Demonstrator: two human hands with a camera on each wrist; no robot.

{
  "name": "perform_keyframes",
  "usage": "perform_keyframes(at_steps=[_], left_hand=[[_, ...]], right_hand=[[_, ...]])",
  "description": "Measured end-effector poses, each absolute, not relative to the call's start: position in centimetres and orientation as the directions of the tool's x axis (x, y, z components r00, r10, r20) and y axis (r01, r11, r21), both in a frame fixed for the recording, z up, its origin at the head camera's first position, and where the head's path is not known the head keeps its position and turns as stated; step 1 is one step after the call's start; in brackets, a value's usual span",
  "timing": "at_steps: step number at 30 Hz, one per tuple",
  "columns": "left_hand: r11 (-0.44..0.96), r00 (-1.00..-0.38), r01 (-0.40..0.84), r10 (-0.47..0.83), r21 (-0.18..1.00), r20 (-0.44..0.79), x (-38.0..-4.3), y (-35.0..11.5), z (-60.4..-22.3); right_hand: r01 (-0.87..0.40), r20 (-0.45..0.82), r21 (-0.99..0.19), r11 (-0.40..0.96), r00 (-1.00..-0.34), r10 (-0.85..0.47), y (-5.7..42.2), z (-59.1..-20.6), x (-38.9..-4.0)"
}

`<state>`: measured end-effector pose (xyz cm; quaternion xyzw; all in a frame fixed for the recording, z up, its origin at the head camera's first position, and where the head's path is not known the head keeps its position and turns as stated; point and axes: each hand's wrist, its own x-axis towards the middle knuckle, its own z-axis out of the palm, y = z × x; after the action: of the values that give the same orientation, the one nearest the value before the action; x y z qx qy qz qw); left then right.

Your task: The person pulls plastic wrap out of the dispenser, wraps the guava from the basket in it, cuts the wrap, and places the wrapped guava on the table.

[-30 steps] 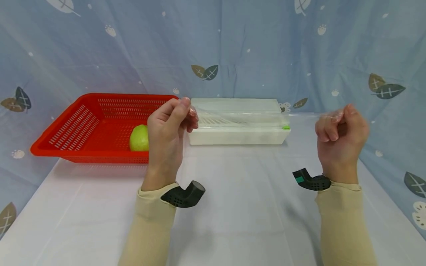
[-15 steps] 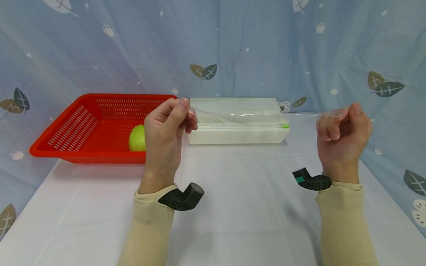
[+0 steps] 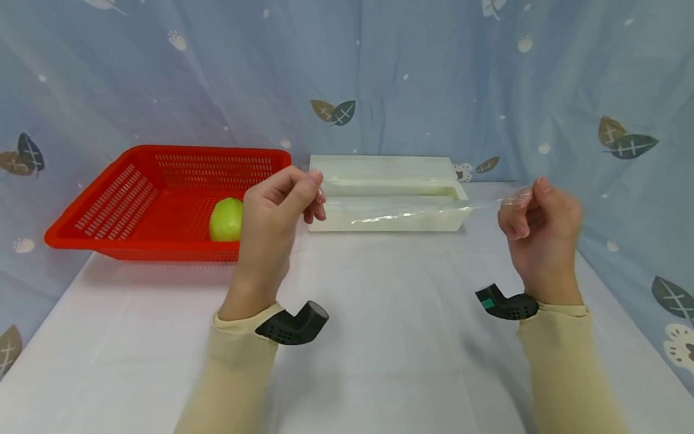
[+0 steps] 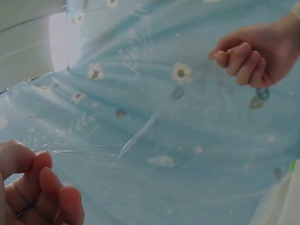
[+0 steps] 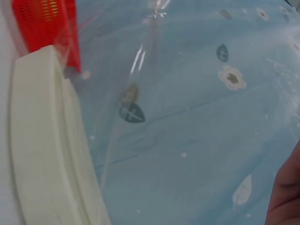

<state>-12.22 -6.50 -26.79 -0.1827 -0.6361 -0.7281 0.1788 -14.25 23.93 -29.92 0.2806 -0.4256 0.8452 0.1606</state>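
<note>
A clear sheet of cling film (image 3: 390,215) hangs between both hands, slack, with a shiny lower edge. My left hand (image 3: 276,223) pinches its left end between thumb and fingers. The other end is pinched by my right hand (image 3: 542,229), its fingers curled. Behind the film stands a long white box (image 3: 379,164), its lid up and its trough showing. In the left wrist view, the cling film (image 4: 138,133) trails in folds from the left fingertips. The right wrist view shows the white box (image 5: 40,140) with film spread beside it.
A red plastic basket (image 3: 162,246) stands at the back left, holding a round green fruit (image 3: 225,220), partly hidden by the left hand. White cloth (image 3: 379,325) covers the table. A blue patterned curtain (image 3: 412,72) hangs close behind the box.
The film has gone from taut to slack and its shiny edge sits lower before the box. My right hand has moved left and slightly down. The box's trough now shows.
</note>
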Motion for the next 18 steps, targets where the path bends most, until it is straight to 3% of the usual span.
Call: perform_keyframes(at_steps=[11,18], left_hand=[[0.157,-0.923,0.377,0.142,0.913,0.357,-10.7,-7.3,-28.6],[0.387,-0.937,0.339,0.225,0.857,0.269,-9.9,-7.8,-31.0]], right_hand=[[-0.438,0.552,-0.791,-0.426,-0.812,-0.19,26.0,-33.4,-10.9],[-0.321,0.422,-0.889,-0.326,-0.851,-0.312,27.0,-36.0,-9.6]])
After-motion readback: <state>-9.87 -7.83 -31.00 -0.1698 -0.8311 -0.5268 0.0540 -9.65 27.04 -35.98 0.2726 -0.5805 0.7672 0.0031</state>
